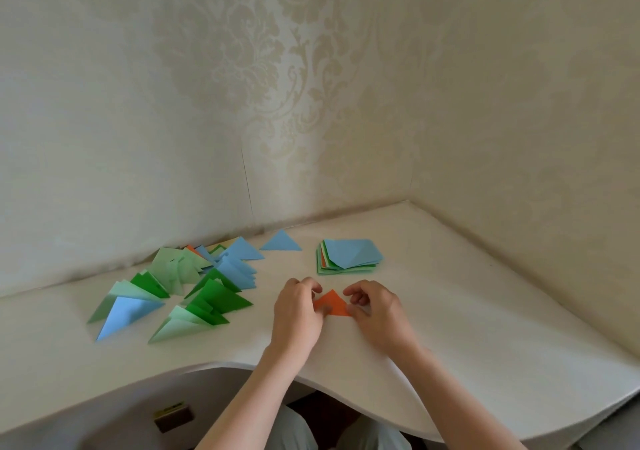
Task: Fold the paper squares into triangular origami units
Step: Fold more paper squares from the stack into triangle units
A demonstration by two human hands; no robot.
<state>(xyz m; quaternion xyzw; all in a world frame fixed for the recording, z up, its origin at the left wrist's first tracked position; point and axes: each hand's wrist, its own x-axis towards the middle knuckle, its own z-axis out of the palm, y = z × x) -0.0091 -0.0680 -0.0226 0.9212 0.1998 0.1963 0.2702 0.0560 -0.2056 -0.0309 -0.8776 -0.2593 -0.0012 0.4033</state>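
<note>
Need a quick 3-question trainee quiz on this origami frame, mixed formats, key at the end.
1. True or false: the stack of unfolded squares has an orange sheet on top.
2. Multiple choice: the orange triangle lies A) on the pile of folded triangles, B) between the left hand and the right hand, C) on the stack of unfolded squares.
3. Fill in: the lone triangle lying apart near the wall, between the pile and the stack, is ____ in colour.

Key: 1 false, the top sheet is blue; 2 B, both hands hold it on the table; 3 blue.
</note>
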